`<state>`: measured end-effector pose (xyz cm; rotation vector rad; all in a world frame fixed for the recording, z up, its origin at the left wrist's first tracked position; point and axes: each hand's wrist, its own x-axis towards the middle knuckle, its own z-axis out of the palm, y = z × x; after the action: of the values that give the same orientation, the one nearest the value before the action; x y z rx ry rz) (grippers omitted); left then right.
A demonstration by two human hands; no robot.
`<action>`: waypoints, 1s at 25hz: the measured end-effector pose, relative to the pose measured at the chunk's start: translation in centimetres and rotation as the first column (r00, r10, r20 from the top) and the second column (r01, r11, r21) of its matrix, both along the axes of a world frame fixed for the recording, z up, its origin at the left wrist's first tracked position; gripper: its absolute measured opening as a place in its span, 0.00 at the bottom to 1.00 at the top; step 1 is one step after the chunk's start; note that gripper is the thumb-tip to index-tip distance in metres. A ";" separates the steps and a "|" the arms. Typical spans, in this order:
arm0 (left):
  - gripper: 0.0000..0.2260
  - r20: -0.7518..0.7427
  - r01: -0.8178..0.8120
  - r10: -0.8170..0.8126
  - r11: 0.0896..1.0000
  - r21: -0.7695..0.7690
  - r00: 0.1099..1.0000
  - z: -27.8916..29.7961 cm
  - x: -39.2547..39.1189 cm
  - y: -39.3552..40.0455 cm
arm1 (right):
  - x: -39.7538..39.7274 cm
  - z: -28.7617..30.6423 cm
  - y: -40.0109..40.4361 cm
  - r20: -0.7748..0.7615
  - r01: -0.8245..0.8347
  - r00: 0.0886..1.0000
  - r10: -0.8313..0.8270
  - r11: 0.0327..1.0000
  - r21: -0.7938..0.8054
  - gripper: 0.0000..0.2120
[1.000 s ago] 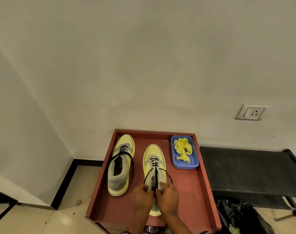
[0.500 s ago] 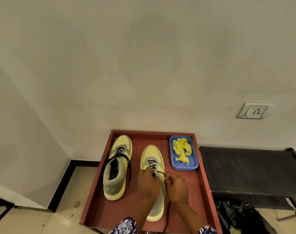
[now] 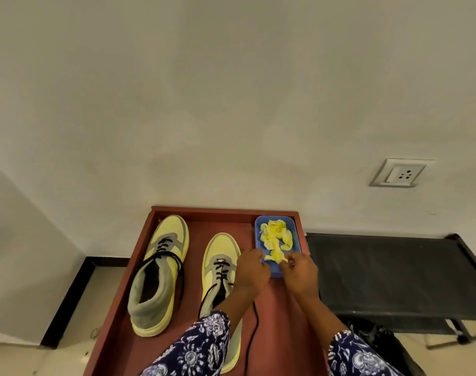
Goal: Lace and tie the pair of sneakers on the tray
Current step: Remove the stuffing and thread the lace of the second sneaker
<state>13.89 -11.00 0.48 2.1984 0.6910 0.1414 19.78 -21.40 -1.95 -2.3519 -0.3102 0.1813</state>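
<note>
Two yellow sneakers sit on a red tray (image 3: 117, 308) in the lower centre of the frame, the left sneaker (image 3: 161, 272) and right sneaker (image 3: 220, 256) both threaded with black laces. At a blue dish (image 3: 296, 240) in the tray's upper right, the left hand (image 3: 251, 272) curls its fingers while the right hand (image 3: 300, 272) pinches yellow scraps (image 3: 276, 234)

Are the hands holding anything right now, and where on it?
Both hands pinch the yellow material at its near end, over the blue dish.
</note>
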 end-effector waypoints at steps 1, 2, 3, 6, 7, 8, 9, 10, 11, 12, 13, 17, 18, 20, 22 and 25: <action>0.11 -0.027 0.014 -0.014 1.000 0.001 1.000 -0.1 0.8 -0.2 | 0.6 -0.2 -0.1 -0.010 0.000 1.000 -0.001 0.999 -0.042 0.09; 0.12 -0.055 0.032 -0.032 0.999 0.006 0.998 -0.3 1.4 -0.4 | 1.1 -0.3 -0.1 -0.022 -0.014 1.000 0.012 0.996 -0.088 0.12; 0.13 -0.083 0.051 -0.050 0.999 0.009 0.995 -0.6 2.0 -0.5 | 1.6 -0.4 0.1 -0.025 -0.038 0.999 0.035 0.991 -0.124 0.14; 0.15 -0.170 0.107 -0.109 0.994 -0.020 0.979 -1.7 3.7 -1.2 | 3.2 -1.1 0.7 -0.049 -0.085 0.996 0.077 0.981 -0.175 0.15; 0.16 -0.195 0.123 -0.127 0.992 -0.035 0.972 -1.9 4.2 -1.3 | 3.8 -1.4 0.9 -0.068 -0.102 0.994 0.090 0.975 -0.199 0.15; 0.16 -0.215 0.134 -0.141 0.990 -0.046 0.966 -2.0 4.6 -1.5 | 4.3 -1.6 1.1 -0.097 -0.136 0.989 0.115 0.959 -0.248 0.16; 0.15 -0.227 0.139 -0.148 0.989 -0.055 0.963 -2.1 4.9 -1.6 | 4.8 -1.8 1.2 -0.124 -0.193 0.979 0.161 0.929 -0.315 0.15; 0.15 -0.231 0.138 -0.148 0.989 -0.061 0.961 -2.2 5.1 -1.7 | 5.2 -2.0 1.4 -0.161 -0.261 0.963 0.214 0.888 -0.379 0.14; 0.15 -0.231 0.134 -0.145 0.989 -0.063 0.962 -2.3 5.2 -1.8 | 5.5 -2.1 1.5 -0.196 -0.326 0.944 0.266 0.844 -0.425 0.13; 0.15 -0.232 0.126 -0.139 0.990 -0.066 0.963 -2.5 5.2 -1.8 | 5.5 -2.2 1.7 -0.235 -0.378 0.924 0.301 0.809 -0.450 0.13; 0.14 -0.243 0.118 -0.131 0.991 -0.071 0.961 -2.7 5.1 -1.7 | 5.6 -2.5 1.9 -0.261 -0.414 0.909 0.326 0.784 -0.463 0.13; 0.13 -0.236 0.072 -0.091 0.994 -0.086 0.968 -3.5 5.1 -1.2 | 5.2 -3.1 2.2 -0.222 -0.384 0.922 0.316 0.816 -0.432 0.12; 0.13 -0.228 0.058 -0.078 0.994 -0.090 0.971 -3.5 5.1 -1.1 | 5.0 -2.9 2.2 -0.193 -0.339 0.939 0.284 0.856 -0.391 0.11; 0.16 -0.214 0.015 -0.038 0.994 -0.108 0.976 -3.4 5.1 -0.9 | 4.7 -2.4 2.0 -0.153 -0.219 0.971 0.182 0.937 -0.273 0.10; 0.17 -0.182 -0.038 0.012 0.989 -0.140 0.983 -2.9 5.0 -0.6 | 4.1 -1.5 1.9 -0.142 -0.114 0.986 0.091 0.981 -0.160 0.08; 0.12 -0.141 -0.146 0.118 0.967 -0.209 0.983 -2.0 4.2 0.0 | 3.3 -0.4 1.8 -0.155 -0.057 0.987 0.046 0.996 -0.065 0.13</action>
<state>18.10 -10.97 -1.49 1.9629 0.8825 -0.0075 23.10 -19.57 -2.36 -2.3830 -0.2937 0.4017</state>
